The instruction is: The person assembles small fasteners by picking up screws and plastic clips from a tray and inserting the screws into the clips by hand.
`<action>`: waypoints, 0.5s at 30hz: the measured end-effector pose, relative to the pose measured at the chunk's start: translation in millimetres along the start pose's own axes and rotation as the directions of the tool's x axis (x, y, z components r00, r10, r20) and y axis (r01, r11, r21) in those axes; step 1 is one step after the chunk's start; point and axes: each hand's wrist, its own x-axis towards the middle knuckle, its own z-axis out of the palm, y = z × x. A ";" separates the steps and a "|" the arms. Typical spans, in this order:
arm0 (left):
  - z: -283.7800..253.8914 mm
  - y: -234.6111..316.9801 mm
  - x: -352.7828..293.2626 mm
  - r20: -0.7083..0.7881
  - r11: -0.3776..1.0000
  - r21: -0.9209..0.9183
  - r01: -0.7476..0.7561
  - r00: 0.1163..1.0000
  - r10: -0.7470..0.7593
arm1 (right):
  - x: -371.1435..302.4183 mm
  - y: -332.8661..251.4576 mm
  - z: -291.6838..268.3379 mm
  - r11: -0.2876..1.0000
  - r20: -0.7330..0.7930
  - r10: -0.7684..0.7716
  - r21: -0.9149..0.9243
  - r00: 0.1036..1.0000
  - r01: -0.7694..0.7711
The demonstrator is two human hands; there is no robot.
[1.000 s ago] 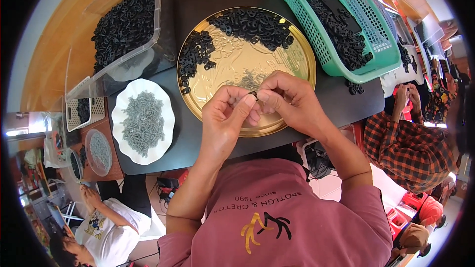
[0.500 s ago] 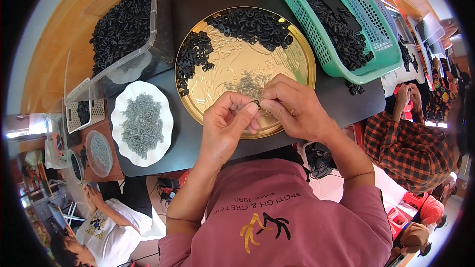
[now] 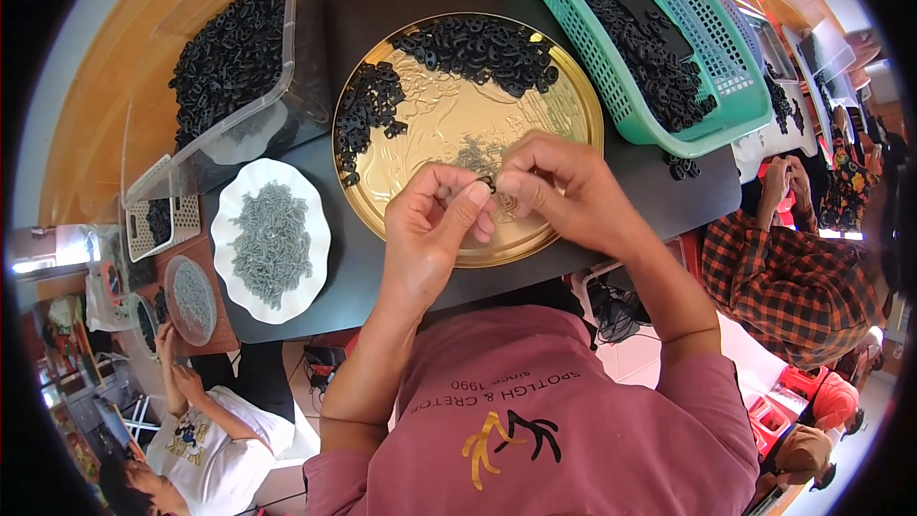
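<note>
Over the near part of a round gold tray [image 3: 449, 122], my left hand [image 3: 435, 215] pinches a small black plastic piece [image 3: 486, 182] between thumb and forefinger. Close by on the right, my right hand [image 3: 559, 186] has its thumb and fingertips pressed together; whatever they hold is too small to make out. Loose black plastic pieces [image 3: 478, 50] lie heaped along the tray's far rim, with a second heap [image 3: 368, 115] at its left. Beneath my hands, small grey metal pins or screws [image 3: 475, 151] are scattered, partly hidden by my fingers.
Left of the tray stands a white scalloped dish [image 3: 225, 239] of grey pins [image 3: 272, 244]. Behind it is a clear bin [image 3: 287, 86] of black pieces. A green perforated basket [image 3: 740, 129] holds more at the far right. Other people [image 3: 215, 440] sit at both sides.
My right fingertips have drawn slightly back from the black piece, which my left hand still holds. At the left, the other person's hands have moved up toward a tray.
</note>
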 end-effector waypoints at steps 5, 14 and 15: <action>-8.3 1.7 -3.1 -0.055 1.000 -0.015 0.004 0.998 -0.005 | 29.5 21.3 -25.2 0.762 -0.104 -0.335 -0.614 0.936 0.205; -19.0 1.2 -9.7 -0.093 1.000 -0.027 -0.010 0.996 0.007 | 38.3 34.7 -20.3 0.598 -0.112 -0.177 -0.801 0.978 0.016; -20.0 1.5 -10.3 -0.099 1.000 -0.028 -0.011 0.995 0.008 | 38.3 32.9 -20.2 0.597 -0.110 -0.176 -0.802 0.978 0.018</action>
